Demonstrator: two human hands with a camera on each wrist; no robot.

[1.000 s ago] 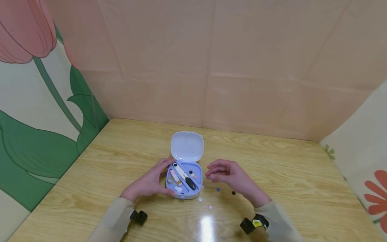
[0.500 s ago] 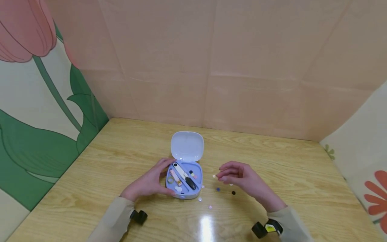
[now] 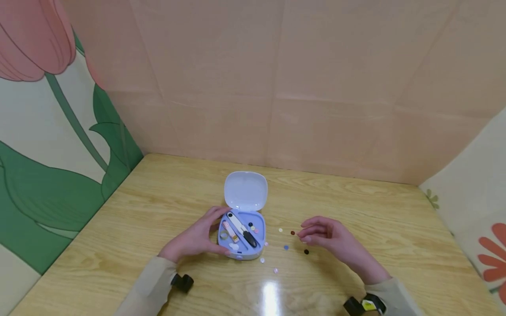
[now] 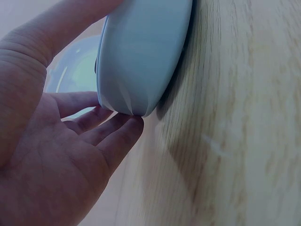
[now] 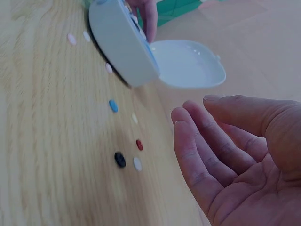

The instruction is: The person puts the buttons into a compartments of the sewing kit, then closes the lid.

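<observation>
Buttons (image 3: 293, 233) lie scattered on the table (image 3: 158, 210), right of the open sewing case (image 3: 241, 239); tiny, light and slick, so pinch each by its rim. Your right hand (image 3: 330, 235) hovers empty, fingers loosely bent. Your left hand (image 3: 195, 239) cups the case's side.

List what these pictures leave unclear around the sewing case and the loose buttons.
- Contents of the case: in the head view too small to identify beyond a black-handled tool.
- Left wrist view: the left hand and the case's underside fill the frame; the inside is hidden.
- Right wrist view: the case is tilted away, so its tray is hidden.
- The buttons: their holes and exact count are too small or blurred.
- Right hand: palm empty.
</observation>
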